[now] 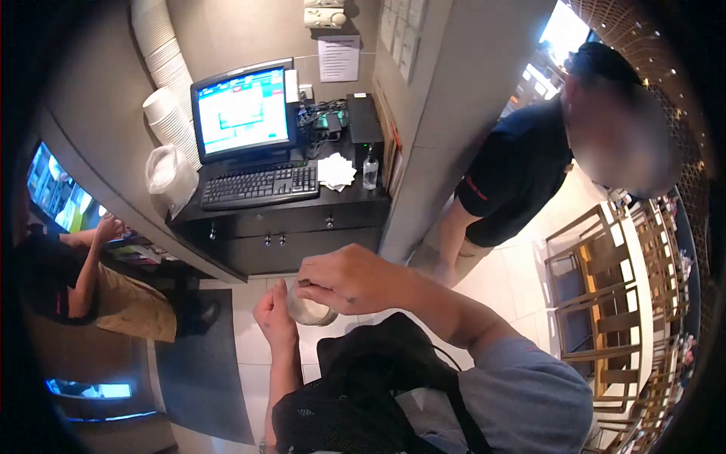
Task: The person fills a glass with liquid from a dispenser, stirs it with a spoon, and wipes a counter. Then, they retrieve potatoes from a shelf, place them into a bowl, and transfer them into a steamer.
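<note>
In front of my body my left hand (276, 318) is closed at the side of a clear glass cup (310, 312), thumb up along its rim. Something pale or whitish shows inside the cup. Over the cup's mouth, my right hand (349, 278) is pinched around a small dark-brown end (304, 283) of something. The rest of that thing is hidden by the fingers and cup, so its kind cannot be told.
A counter (302, 234) carries a monitor (243, 111), a keyboard (261, 186), a small clear bottle (370, 170) and stacked white cups (162, 106). One person (522, 163) stands right, another person (113, 291) left. Wooden chairs (597, 303) line the right side.
</note>
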### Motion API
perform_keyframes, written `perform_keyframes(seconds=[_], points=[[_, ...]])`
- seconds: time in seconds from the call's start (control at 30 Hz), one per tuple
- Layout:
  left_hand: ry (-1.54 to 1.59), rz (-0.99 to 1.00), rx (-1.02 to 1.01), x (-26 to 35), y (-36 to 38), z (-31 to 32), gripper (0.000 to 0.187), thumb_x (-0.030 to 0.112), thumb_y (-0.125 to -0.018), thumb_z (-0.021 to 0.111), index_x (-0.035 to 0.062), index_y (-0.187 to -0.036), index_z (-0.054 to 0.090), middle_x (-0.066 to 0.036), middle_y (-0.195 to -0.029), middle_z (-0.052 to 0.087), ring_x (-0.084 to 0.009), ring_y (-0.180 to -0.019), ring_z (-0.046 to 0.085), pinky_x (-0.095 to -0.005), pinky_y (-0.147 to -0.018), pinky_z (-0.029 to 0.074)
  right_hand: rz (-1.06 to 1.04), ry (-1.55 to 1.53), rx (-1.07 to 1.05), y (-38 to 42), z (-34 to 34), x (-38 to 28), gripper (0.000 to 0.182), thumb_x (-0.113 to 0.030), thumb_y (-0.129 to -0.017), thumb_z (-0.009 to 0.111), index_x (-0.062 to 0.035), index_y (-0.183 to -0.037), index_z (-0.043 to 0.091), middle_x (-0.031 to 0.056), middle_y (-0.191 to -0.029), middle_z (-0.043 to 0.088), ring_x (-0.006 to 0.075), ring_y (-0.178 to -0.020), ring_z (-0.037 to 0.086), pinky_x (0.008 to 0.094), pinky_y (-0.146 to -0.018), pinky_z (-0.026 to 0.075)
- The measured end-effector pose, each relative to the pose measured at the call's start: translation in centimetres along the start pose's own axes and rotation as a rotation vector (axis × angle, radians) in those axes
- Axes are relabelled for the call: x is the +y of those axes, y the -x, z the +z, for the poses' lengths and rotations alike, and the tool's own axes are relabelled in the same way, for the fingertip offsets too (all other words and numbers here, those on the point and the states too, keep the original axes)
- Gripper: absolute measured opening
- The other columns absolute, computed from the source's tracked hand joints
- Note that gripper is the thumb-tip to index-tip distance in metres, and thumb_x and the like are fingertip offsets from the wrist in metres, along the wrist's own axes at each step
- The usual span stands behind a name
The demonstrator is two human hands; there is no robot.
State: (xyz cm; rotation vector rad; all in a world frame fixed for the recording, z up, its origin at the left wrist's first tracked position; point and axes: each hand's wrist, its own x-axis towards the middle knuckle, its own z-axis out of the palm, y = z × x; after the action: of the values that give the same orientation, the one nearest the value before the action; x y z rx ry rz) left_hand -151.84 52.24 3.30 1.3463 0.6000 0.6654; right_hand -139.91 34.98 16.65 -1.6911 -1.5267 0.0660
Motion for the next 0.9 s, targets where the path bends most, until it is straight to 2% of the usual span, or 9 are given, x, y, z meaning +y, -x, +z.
perform_keyframes(seconds=[0.13,0.17,0.27,0.4,0.43,0.53,0.63,0.73,0.9], points=[[-0.064,0.033,0.029,-0.5,0.3,-1.7,0.055,0.028,-0.106,0.069,0.0098,-0.062,0.042,0.01,-0.065,0.038,-0.0042,-0.064,0.032,-0.0302,-0.056,0.024,-0.021,-0.066,-0.086,0.0,0.9,-0.4,0.014,-0.017,-0.098,0.071,-0.0042,-0.101,0.069,0.0147,-0.083,0.065,0.0377,-0.074,0.068,0.0431,-0.063,0.052],[-0.069,0.013,0.017,-0.1,0.6,-1.9,0.055,0.028,-0.106,0.069,0.0092,-0.062,0.042,0.01,-0.064,0.038,-0.0044,-0.064,0.032,-0.0306,-0.055,0.023,0.069,-0.021,-0.147,0.0,0.4,-0.4,0.022,-0.024,-0.1,0.069,-0.0022,-0.103,0.07,0.0182,-0.089,0.069,0.04,-0.079,0.07,0.0468,-0.069,0.055],[-0.097,-0.016,0.038,-0.2,1.5,-2.5,0.055,0.027,-0.106,0.07,0.007,-0.062,0.042,0.01,-0.063,0.037,-0.0046,-0.063,0.031,-0.031,-0.055,0.024,0.14,-0.073,-0.114,-1.2,1.1,-0.7,0.023,-0.025,-0.101,0.069,-0.0021,-0.101,0.07,0.0179,-0.087,0.069,0.0394,-0.078,0.069,0.046,-0.068,0.054],[-0.119,-0.011,0.06,1.1,2.3,-3.5,0.055,0.027,-0.106,0.07,0.0056,-0.061,0.045,0.009,-0.062,0.038,-0.0046,-0.062,0.032,-0.0308,-0.054,0.024,0.12,-0.152,-0.223,-1.1,2.2,-1.4,0.023,-0.026,-0.101,0.07,-0.0031,-0.098,0.071,0.0185,-0.086,0.068,0.0387,-0.076,0.069,0.0448,-0.066,0.052],[-0.128,-0.006,0.061,1.0,2.4,-4.0,0.055,0.027,-0.106,0.07,0.0052,-0.061,0.046,0.009,-0.061,0.038,-0.0048,-0.061,0.032,-0.0312,-0.054,0.024,0.194,-0.108,-0.236,-1.2,1.9,-1.7,0.023,-0.026,-0.1,0.07,-0.0032,-0.097,0.071,0.0184,-0.084,0.067,0.0397,-0.076,0.068,0.0457,-0.067,0.052],[-0.131,-0.018,0.071,0.3,2.7,-5.0,0.055,0.027,-0.105,0.07,0.0043,-0.06,0.048,0.008,-0.06,0.04,-0.0049,-0.06,0.033,-0.0316,-0.053,0.025,0.13,-0.064,-0.132,-2.1,3.6,-0.8,0.023,-0.026,-0.1,0.07,-0.0033,-0.097,0.071,0.0176,-0.081,0.067,0.0403,-0.074,0.068,0.0463,-0.066,0.052],[-0.126,-0.026,0.084,0.4,2.8,-5.8,0.053,0.027,-0.105,0.07,0.0033,-0.061,0.052,0.008,-0.059,0.042,-0.0049,-0.06,0.035,-0.0312,-0.053,0.027,0.081,-0.227,-0.224,-2.1,4.6,-1.5,0.023,-0.026,-0.099,0.072,-0.0031,-0.098,0.071,0.0176,-0.08,0.066,0.0407,-0.072,0.068,0.0463,-0.065,0.052],[-0.117,-0.022,0.086,1.1,3.3,-6.4,0.052,0.027,-0.104,0.07,0.0025,-0.061,0.054,0.007,-0.059,0.045,-0.0049,-0.059,0.037,-0.0306,-0.053,0.028,0.142,-0.131,-0.218,-1.9,3.9,-1.4,0.023,-0.026,-0.099,0.072,-0.003,-0.099,0.072,0.0183,-0.081,0.066,0.0405,-0.074,0.068,0.0459,-0.065,0.052],[-0.09,-0.043,0.073,0.9,3.4,-7.0,0.052,0.027,-0.105,0.07,0.0023,-0.062,0.054,0.007,-0.06,0.045,-0.0051,-0.06,0.037,-0.0309,-0.053,0.029,0.106,-0.2,-0.233,-2.8,5.3,-1.7,0.025,-0.027,-0.1,0.072,-0.0022,-0.099,0.072,0.0187,-0.084,0.067,0.04,-0.077,0.068,0.0459,-0.066,0.052]])
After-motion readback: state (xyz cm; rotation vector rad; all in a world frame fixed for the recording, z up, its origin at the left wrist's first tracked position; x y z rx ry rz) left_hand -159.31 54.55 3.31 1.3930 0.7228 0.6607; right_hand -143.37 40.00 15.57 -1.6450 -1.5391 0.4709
